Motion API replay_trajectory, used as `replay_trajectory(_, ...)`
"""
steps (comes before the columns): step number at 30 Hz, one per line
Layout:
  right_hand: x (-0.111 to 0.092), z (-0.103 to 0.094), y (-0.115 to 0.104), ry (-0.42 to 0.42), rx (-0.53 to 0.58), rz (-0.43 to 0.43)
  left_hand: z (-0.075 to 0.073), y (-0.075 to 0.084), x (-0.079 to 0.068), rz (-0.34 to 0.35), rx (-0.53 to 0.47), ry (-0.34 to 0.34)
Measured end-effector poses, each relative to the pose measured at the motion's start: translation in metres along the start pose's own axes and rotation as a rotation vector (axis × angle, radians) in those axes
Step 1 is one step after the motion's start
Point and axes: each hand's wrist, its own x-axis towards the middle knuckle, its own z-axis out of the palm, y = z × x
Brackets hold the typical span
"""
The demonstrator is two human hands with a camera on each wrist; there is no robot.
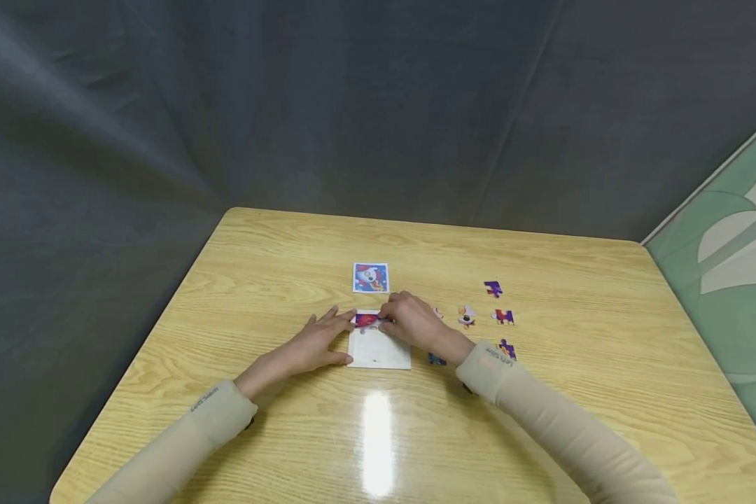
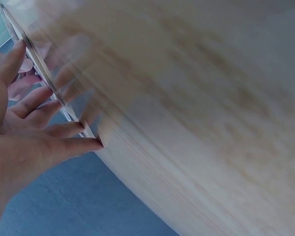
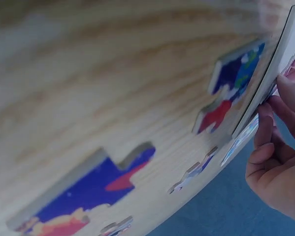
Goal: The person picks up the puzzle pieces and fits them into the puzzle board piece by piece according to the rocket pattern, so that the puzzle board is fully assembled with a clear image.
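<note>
A white square puzzle tray (image 1: pixel 381 351) lies on the table, with red and purple puzzle pieces (image 1: pixel 365 320) along its far left part. My left hand (image 1: pixel 318 344) is at the tray's left side, fingers spread; in the left wrist view the fingertips (image 2: pixel 95 143) touch the tray's edge. Over the far right part of the tray, my right hand (image 1: pixel 416 323) pinches a puzzle piece between thumb and fingers. That piece is mostly hidden by the fingers. In the right wrist view, the right hand (image 3: pixel 280 162) has its thumb and fingertips close together at the tray.
A small picture card (image 1: pixel 370 288) lies beyond the tray. Several loose puzzle pieces lie to the right, among them a purple one (image 1: pixel 493 288), a red and purple one (image 1: pixel 505 317), a white one (image 1: pixel 466 318) and a dark blue one (image 1: pixel 437 360) near the right wrist.
</note>
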Motion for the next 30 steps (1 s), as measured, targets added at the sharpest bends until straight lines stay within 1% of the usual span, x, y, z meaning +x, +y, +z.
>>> replay_trajectory(3,-0.001,0.002,-0.001,0.012,0.009,0.01,0.0,0.0,0.0,0.002,0.001,-0.001)
replay_trajectory(8,-0.003,0.005,0.001,0.059,-0.02,-0.03,0.0,-0.001,0.0,0.008,0.0,0.003)
replay_trajectory(10,-0.003,0.005,0.002,0.065,-0.015,-0.037,0.0,-0.001,0.0,0.005,-0.003,0.001)
replay_trajectory(14,-0.003,0.001,0.002,0.066,0.013,-0.029,0.0,-0.001,0.0,0.008,-0.003,-0.002)
replay_trajectory(17,-0.004,-0.007,0.006,0.09,0.024,-0.005,0.0,-0.002,0.001,0.015,0.005,0.0)
replay_trajectory(20,-0.008,-0.019,0.015,0.139,0.034,0.033,0.001,-0.002,0.001,0.021,0.01,0.005)
replay_trajectory(24,-0.02,-0.035,0.031,0.202,0.055,0.102,0.001,-0.003,0.001,0.02,0.014,0.007)
replay_trajectory(28,-0.037,-0.045,0.054,0.255,0.091,0.16,0.001,-0.003,0.001,0.019,0.01,0.004)
replay_trajectory(30,-0.046,-0.049,0.067,0.267,0.109,0.193,0.001,-0.003,0.001,0.019,0.009,0.004)
